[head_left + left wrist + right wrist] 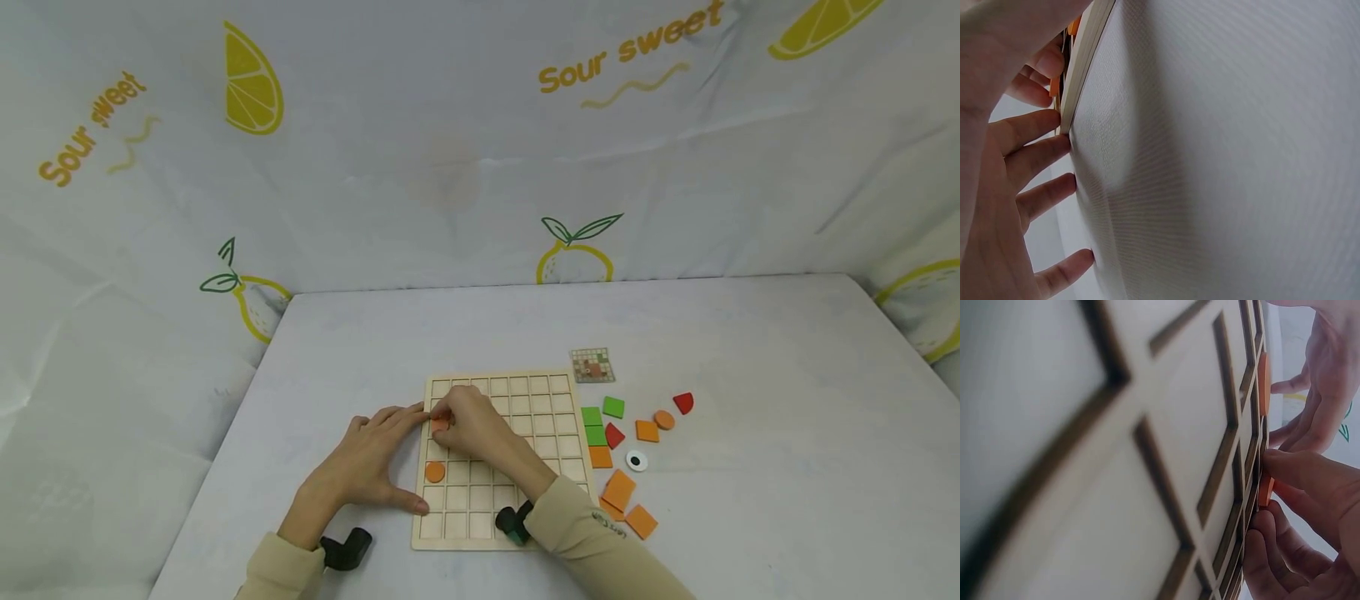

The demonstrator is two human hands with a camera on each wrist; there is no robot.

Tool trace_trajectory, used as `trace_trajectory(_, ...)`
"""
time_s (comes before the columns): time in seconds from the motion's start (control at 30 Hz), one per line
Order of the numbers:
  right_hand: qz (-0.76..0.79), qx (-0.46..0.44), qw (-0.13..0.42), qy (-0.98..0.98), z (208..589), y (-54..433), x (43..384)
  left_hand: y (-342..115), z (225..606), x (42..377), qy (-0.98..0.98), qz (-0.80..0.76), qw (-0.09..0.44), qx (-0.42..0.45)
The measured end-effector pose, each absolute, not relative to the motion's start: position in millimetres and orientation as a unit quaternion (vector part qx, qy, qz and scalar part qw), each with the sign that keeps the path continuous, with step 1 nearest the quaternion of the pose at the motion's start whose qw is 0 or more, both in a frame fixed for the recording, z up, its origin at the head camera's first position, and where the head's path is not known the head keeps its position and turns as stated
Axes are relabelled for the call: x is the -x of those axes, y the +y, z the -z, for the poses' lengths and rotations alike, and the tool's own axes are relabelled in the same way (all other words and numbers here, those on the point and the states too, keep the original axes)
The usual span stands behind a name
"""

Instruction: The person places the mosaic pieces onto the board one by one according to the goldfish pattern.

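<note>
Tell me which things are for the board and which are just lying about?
For the job: board, orange piece pinched in right fingers, orange disc on the board; probably also the card, loose orange pieces, green tiles, red pieces, white disc.

Probably not: lemon cloth, black gadgets by the sleeves.

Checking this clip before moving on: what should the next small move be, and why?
Probably press the orange piece down flat: the right hand pinches it at the left column of the grid board, whose edge the left hand touches.
</note>
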State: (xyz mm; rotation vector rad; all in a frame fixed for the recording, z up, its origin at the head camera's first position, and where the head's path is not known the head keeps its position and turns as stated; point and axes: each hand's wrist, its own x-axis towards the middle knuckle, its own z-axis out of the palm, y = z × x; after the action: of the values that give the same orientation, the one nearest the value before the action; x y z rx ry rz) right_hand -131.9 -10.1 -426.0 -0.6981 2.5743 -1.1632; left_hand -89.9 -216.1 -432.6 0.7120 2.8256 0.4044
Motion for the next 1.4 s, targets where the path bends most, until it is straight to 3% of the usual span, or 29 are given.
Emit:
trace_trajectory(0.87, 0.373, 0.241, 0.105, 0.890, 418, -7, 124, -212, 430, 90, 0.957, -0.121, 0.099, -0.245)
trace_trajectory(1.4, 0.359, 0.228, 0.103, 0.899, 399, 52, 104, -208, 427, 89, 0.960, -0.104, 0.104, -0.237)
